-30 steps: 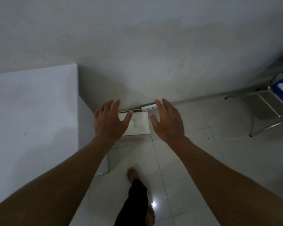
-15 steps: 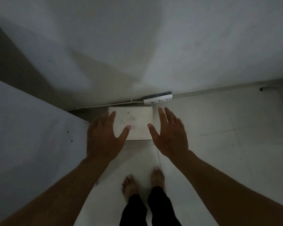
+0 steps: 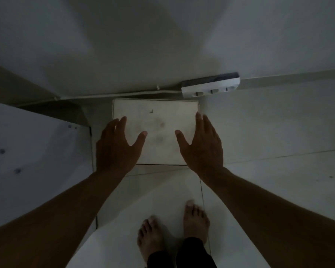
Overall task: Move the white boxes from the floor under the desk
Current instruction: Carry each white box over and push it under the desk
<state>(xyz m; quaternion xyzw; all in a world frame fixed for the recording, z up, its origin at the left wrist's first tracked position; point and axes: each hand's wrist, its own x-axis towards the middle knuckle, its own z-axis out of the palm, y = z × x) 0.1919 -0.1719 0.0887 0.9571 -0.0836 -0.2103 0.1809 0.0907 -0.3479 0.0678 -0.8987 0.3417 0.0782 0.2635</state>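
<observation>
A flat white box lies on the tiled floor against the wall, its lid faintly stained. My left hand hovers over the box's left edge with fingers spread, holding nothing. My right hand hovers over the right edge, also spread and empty. Whether either hand touches the box I cannot tell. The white desk stands at the left, its side panel next to the box.
A white power strip lies along the wall just right of the box, its cable running left behind the box. My bare feet stand on the floor tiles below the box. The light is dim.
The view has tilted down and closer to the floor. Both hands have dropped toward the box and spread wider, now at its left and right edges.
</observation>
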